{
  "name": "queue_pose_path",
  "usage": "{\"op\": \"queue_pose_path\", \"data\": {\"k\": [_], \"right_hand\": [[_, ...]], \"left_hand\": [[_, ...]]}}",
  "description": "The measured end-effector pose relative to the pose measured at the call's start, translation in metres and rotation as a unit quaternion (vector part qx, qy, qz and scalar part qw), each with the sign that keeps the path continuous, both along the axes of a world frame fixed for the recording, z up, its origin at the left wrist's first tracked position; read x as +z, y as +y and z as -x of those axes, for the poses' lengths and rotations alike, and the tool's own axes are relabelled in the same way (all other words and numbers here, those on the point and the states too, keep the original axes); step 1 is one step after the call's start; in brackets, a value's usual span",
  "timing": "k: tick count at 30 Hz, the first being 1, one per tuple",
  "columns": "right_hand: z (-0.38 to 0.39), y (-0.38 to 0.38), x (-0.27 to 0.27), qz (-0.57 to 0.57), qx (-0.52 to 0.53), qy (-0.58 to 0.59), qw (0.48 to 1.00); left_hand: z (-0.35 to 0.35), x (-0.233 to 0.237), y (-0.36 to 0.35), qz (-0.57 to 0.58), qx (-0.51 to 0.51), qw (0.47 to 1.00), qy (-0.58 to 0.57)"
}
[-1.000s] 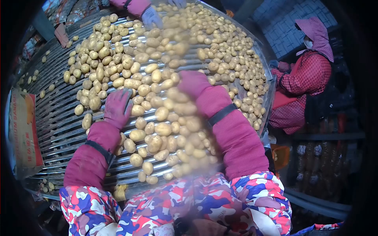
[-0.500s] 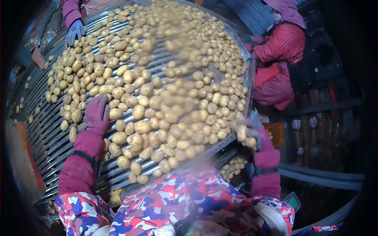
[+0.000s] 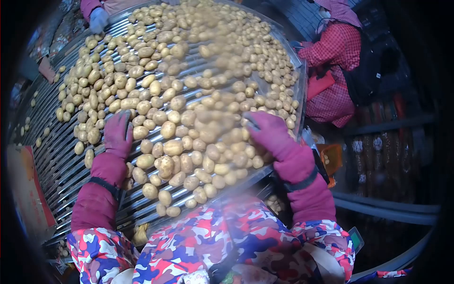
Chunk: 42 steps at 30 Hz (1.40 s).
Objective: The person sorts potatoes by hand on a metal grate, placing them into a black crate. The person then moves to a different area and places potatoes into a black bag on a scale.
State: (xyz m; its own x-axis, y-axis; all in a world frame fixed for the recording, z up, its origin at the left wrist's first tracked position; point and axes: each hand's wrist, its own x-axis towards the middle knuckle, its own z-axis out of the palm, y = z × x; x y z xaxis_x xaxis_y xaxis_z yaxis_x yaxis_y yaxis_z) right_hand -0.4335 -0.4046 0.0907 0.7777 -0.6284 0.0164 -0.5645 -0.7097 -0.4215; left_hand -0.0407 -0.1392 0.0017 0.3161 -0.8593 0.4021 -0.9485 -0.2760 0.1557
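Note:
Many potatoes lie spread over a slatted metal sorting table. My left hand, in a magenta glove with grey fingertips, lies on the slats at the left edge of the nearer potatoes. Its thumb and fingers are apart, with no potato held. My right hand, gloved alike, is palm down over the potatoes near the table's right side. Its fingers are partly out of sight but look stretched out to the left, touching potatoes, with none visibly gripped. A blur on the lens smears the potatoes in the middle.
A co-worker in a red checked top stands at the right edge. Another person's gloved hand is at the far left. A cardboard box is on the left, an orange crate on the right. More potatoes lie below the near edge.
My right hand, earlier beyond the right edge holding potatoes, has come left over the table without them. My left hand stays put. The far co-worker's gloved hand has drawn back.

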Motion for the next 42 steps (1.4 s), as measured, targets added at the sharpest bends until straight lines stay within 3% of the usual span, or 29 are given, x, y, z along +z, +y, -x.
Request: {"op": "queue_pose_path", "data": {"k": [1, 3, 6, 9, 12, 14, 17, 20, 24, 26, 27, 29, 34, 37, 39, 42], "right_hand": [[-0.027, 0.01, 0.009, -0.046, 0.008, -0.006, 0.999], [-0.066, 0.029, 0.017, -0.096, 0.13, -0.08, 0.984], [-0.105, 0.055, -0.013, 0.057, 0.285, 0.004, 0.957], [-0.089, 0.042, -0.033, 0.108, 0.275, -0.052, 0.954], [-0.072, -0.004, -0.032, 0.055, 0.184, 0.112, 0.975], [-0.063, -0.03, -0.018, 0.077, 0.129, 0.125, 0.981], [-0.083, -0.049, 0.003, 0.12, -0.034, 0.277, 0.953], [-0.116, -0.046, 0.0, 0.133, 0.061, 0.101, 0.984], [-0.183, 0.013, -0.021, 0.021, 0.213, 0.053, 0.975], [-0.197, 0.035, -0.034, 0.106, 0.288, 0.049, 0.95], [-0.198, 0.038, -0.054, 0.152, 0.303, -0.02, 0.941], [-0.19, 0.026, -0.066, 0.185, 0.289, -0.046, 0.938], [-0.176, -0.007, -0.031, 0.1, 0.183, 0.162, 0.964], [-0.206, -0.003, -0.025, 0.06, 0.151, 0.21, 0.964], [-0.219, 0.009, -0.031, 0.14, 0.19, 0.128, 0.963], [-0.243, 0.026, -0.054, 0.165, 0.19, 0.136, 0.958]], "left_hand": [[-0.001, 0.001, 0.001, 0.0, 0.003, 1.0, -0.004], [0.0, 0.0, 0.001, -0.001, 0.008, 1.0, -0.007], [0.001, 0.002, 0.001, 0.003, 0.005, 1.0, 0.0], [-0.003, -0.001, 0.003, -0.002, 0.011, 1.0, 0.004], [0.002, 0.002, -0.001, -0.008, 0.017, 1.0, 0.016], [0.002, 0.004, 0.0, 0.001, 0.014, 1.0, 0.006], [0.003, 0.006, -0.001, -0.012, 0.018, 1.0, 0.011], [0.003, 0.007, -0.001, -0.014, 0.019, 1.0, 0.017], [0.003, 0.01, 0.001, -0.008, 0.017, 1.0, 0.018], [0.005, 0.009, 0.001, 0.003, 0.018, 1.0, 0.017], [0.002, 0.006, 0.003, 0.012, 0.016, 1.0, 0.008], [-0.007, -0.013, 0.005, 0.052, -0.006, 0.999, 0.002], [-0.001, -0.005, 0.002, 0.023, 0.012, 1.0, 0.011], [0.0, -0.003, 0.001, 0.009, 0.017, 1.0, 0.011], [-0.002, -0.007, 0.001, 0.013, 0.014, 1.0, 0.013], [-0.005, -0.012, 0.004, 0.016, 0.006, 1.0, 0.013]]}}
